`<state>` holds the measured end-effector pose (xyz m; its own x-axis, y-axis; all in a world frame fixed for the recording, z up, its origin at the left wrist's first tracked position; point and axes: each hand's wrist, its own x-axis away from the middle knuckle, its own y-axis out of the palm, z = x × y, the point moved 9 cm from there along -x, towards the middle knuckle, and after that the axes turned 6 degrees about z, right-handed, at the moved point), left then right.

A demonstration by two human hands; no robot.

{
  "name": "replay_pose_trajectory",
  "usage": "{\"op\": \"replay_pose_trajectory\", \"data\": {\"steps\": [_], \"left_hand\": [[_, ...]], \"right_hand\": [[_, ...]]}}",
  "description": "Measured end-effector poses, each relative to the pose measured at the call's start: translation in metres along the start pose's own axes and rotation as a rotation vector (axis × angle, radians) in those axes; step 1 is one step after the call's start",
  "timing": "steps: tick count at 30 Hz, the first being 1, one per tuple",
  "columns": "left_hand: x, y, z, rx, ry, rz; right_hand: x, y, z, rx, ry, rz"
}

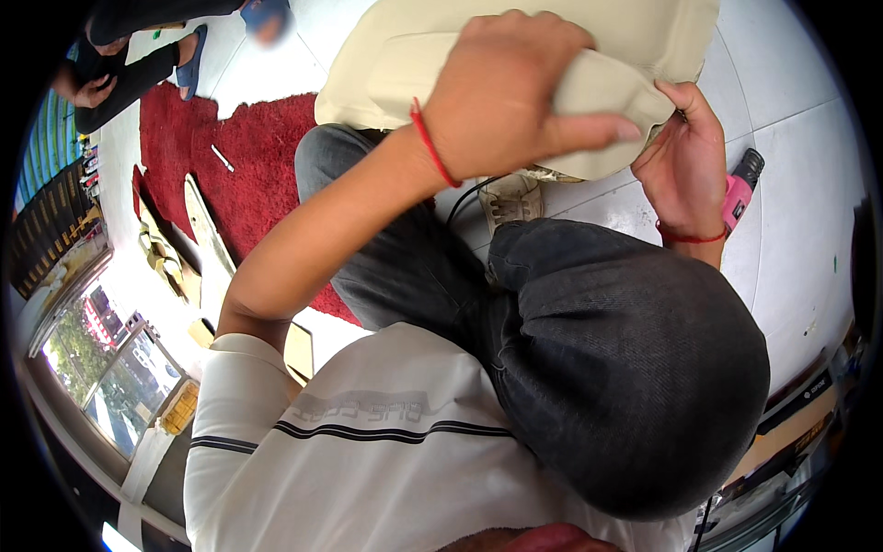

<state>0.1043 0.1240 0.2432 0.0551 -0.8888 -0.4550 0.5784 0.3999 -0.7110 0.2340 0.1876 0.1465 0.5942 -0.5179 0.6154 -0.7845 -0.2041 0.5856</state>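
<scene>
A large cream panel with a smooth, leather-like covering [653, 32] rests in front of my knees, its near right part folded or raised toward me. My left hand [515, 97] lies across it, back of the hand up and thumb stretched out to the right; the fingertips are blurred and partly hidden. At the right edge my right hand [685, 170] pinches the covering between thumb and fingers. Beside that wrist, on the floor, lies a pink tool with a black ribbed end [740, 189], shaped like a heat gun.
A dark red rug [225, 156] spreads to the left over white floor tiles [791, 202]. Cream trim pieces [207, 221] and a small white stick [223, 158] lie on it or near it. Another person's sandalled foot [190, 63] is at the upper left. Boxes [782, 432] stand at the lower right.
</scene>
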Motion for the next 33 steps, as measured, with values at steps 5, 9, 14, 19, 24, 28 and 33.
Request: {"op": "replay_pose_trajectory", "data": {"steps": [5, 9, 14, 19, 24, 28, 33], "left_hand": [[0.011, 0.005, -0.016, 0.049, -0.002, -0.035], [0.015, 0.005, -0.019, 0.047, 0.033, -0.033], [0.015, 0.003, -0.031, 0.086, 0.031, -0.109], [0.036, -0.005, -0.054, 0.101, 0.089, -0.153], [0.044, -0.009, -0.066, 0.069, 0.083, -0.139], [0.02, 0.007, -0.044, 0.168, -0.091, -0.163], [0.014, 0.024, -0.039, 0.126, -0.083, -0.154]], "right_hand": [[-0.001, -0.004, 0.0, 0.037, -0.037, 0.047], [0.001, -0.004, 0.003, -0.013, -0.004, 0.013], [0.003, 0.002, 0.001, -0.059, 0.002, -0.04], [0.003, -0.003, 0.004, -0.123, -0.011, 0.023], [0.01, 0.001, 0.012, -0.376, 0.089, -0.265], [0.024, 0.0, 0.01, -0.231, -0.06, -0.354], [0.026, 0.008, 0.013, 0.15, -0.267, -0.171]]}}
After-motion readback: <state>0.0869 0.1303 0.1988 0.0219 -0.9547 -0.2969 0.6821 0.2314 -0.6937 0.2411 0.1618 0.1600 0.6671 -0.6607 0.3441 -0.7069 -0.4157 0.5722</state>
